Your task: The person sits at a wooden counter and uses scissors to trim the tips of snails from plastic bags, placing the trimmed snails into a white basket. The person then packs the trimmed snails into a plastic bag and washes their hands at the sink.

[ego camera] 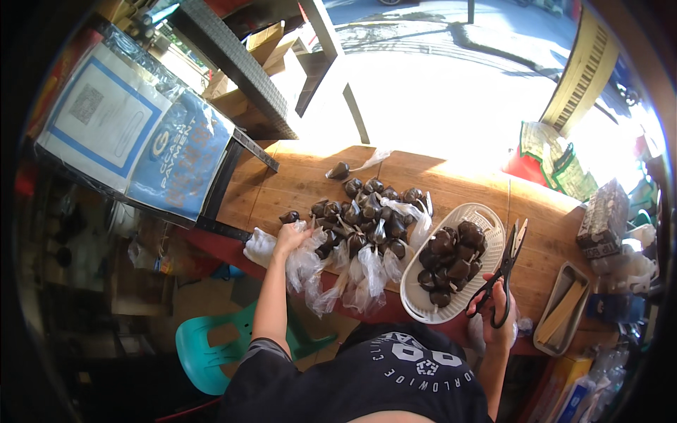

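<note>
My left hand (291, 239) pinches the loose top of a clear plastic bag at the left end of a pile. The pile consists of several small knotted bags of dark contents (370, 209), their long clear plastic tails (365, 277) draped over the table's near edge. In my right hand (500, 309) is a pair of black-handled scissors (509, 258), blades slightly apart and pointing away from me. Left of the scissors stands an oval white plastic basket (494, 222), holding more dark bags (452, 256) with short tails. One bag with a long tail (338, 170) lies apart, beyond the pile.
The wooden table (296, 185) runs across. A metal tray (542, 330) with wooden sticks (563, 312) and a tip box (603, 219) are at right. A payment sign (135, 132) stands at left. A green plastic chair (211, 343) is below the near edge.
</note>
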